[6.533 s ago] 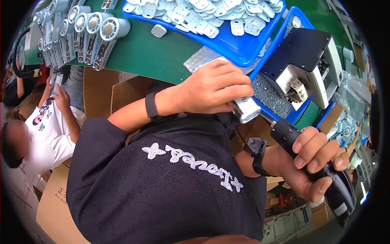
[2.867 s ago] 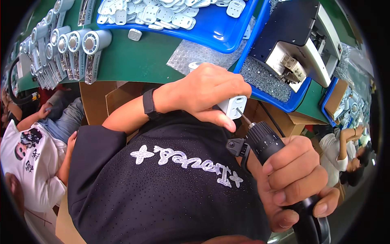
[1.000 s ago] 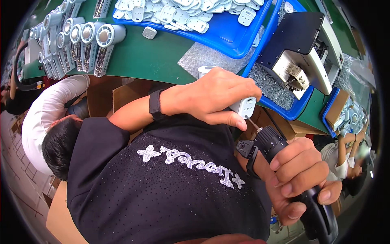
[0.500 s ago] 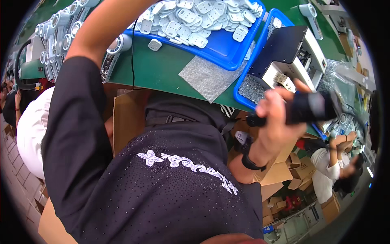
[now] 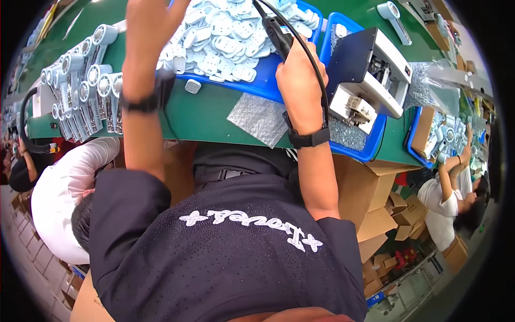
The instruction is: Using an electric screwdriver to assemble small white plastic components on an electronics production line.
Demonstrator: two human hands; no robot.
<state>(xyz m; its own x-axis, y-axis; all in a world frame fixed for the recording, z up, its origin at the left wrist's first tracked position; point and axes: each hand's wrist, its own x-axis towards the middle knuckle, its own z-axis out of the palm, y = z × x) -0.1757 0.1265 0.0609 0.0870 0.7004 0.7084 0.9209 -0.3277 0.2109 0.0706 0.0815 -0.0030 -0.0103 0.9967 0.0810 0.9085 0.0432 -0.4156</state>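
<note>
Head camera: the green table spreads beneath my left hand and right hand. The blue tray lies between my fingers; the boxy machine stands just right of my right ones, and handheld fans are grouped left of my left ones. My right fingers curl round the end of a black corded tool above the tray. My left thumb is spread, but the other fingertips are cut off, so I can't tell whether they pinch anything. Small pale plates heap between my hands; one lies loose, nearer me. I judge this step as handling the tool; the next move calls for steadying it, cord clear of the plates.
</note>
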